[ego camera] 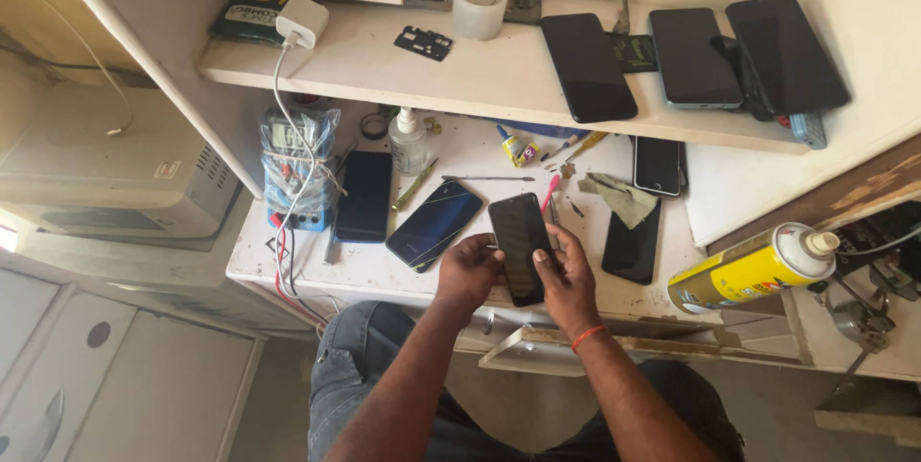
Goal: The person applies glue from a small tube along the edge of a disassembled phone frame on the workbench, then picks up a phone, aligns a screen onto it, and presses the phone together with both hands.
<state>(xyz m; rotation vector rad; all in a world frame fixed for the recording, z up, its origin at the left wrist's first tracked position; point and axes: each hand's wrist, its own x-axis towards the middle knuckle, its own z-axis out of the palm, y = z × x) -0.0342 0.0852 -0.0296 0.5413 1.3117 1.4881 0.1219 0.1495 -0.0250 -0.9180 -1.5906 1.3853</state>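
Here, the work surface is a white, scuffed bench top (pixel 384 265) with a white shelf (pixel 480 78) mounted above it at 12 o'clock. Both hands hold one black phone (pixel 521 246) over the front edge of the bench. The left hand (pixel 467 270) grips the phone's left edge with curled fingers; the right hand (pixel 566 280) closes on its right edge and lower end, thumb on the glass. An orange band sits on the right wrist.

At 10 o'clock from the phone lies a dark blue phone (pixel 434 224), just beside it; further out stand a second black phone (pixel 365 195) and a blue multimeter (pixel 297 169) in a plastic bag. At 3 o'clock lies another black handset (pixel 631 249). A yellow spray can (pixel 753 268) lies on its side at 3 o'clock, well apart.

The bench's front edge runs directly under the wrists. Bare surface shows at 8 o'clock, near the left corner. A grey unit (pixel 115 174) occupies the 9 o'clock side.
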